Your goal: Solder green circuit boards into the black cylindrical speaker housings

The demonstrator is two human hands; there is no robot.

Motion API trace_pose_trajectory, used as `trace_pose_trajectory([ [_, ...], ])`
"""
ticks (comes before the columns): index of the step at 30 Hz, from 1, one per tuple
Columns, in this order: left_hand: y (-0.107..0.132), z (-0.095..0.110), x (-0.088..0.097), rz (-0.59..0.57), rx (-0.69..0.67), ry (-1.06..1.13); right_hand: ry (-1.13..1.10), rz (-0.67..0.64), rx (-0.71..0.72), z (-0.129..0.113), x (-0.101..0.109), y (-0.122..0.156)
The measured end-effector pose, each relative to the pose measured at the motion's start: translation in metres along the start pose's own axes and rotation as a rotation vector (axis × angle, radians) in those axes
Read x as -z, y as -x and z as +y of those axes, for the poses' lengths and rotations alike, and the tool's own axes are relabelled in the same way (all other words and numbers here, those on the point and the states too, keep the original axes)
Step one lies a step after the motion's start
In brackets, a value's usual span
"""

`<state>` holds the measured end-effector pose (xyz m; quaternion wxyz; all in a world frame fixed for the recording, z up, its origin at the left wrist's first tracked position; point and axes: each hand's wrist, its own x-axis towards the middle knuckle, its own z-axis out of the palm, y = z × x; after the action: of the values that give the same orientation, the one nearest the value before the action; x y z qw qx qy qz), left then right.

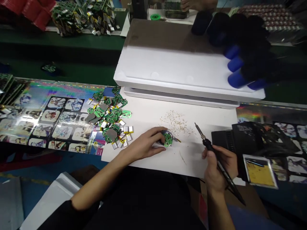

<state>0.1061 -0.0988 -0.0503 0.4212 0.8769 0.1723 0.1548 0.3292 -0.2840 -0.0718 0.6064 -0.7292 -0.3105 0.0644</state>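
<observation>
Fingers of my left hand (151, 143) wrap round a small round dark housing with a green circuit board (168, 139) in it, resting on the white work surface (144, 110). Short wires with a yellow-ended piece (177, 140) stick out at its right side. In my right hand (219, 166) is a soldering iron (208, 144), its metal tip pointing up and left, apart from the board. Left of my left hand lies a pile of green circuit boards (114, 115) with small silver battery cells (128, 129) attached.
Solder crumbs (177, 121) are scattered beyond the board. A white foam box (168, 60) stands behind, with dark blue cylinders (236, 79) on its right. A black soldering stand (254, 139) and a yellow sponge tray (260, 174) sit at right. Across the bench are a person's hands (189, 4).
</observation>
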Motion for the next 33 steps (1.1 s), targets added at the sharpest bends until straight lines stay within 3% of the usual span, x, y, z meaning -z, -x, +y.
trace_pose_trajectory([
  [5,0.013,-0.001,0.0,0.061,0.127,0.167,-0.004,-0.127,-0.05,0.001,-0.015,0.005],
  [13,0.051,0.006,0.057,0.111,0.276,0.19,-0.065,-0.244,-0.122,0.014,-0.039,0.0],
  [18,0.072,-0.008,0.091,0.387,0.338,0.165,-0.026,-0.302,-0.142,0.017,-0.043,-0.003],
  [22,0.076,-0.025,0.106,0.608,0.358,0.13,0.012,-0.304,-0.15,0.019,-0.044,-0.004],
  [29,0.07,-0.057,0.117,0.76,0.285,0.103,-0.07,-0.237,-0.118,0.016,-0.043,-0.003],
  [33,0.055,-0.09,0.145,0.925,0.295,0.119,-0.138,-0.179,-0.122,0.01,-0.044,-0.004],
])
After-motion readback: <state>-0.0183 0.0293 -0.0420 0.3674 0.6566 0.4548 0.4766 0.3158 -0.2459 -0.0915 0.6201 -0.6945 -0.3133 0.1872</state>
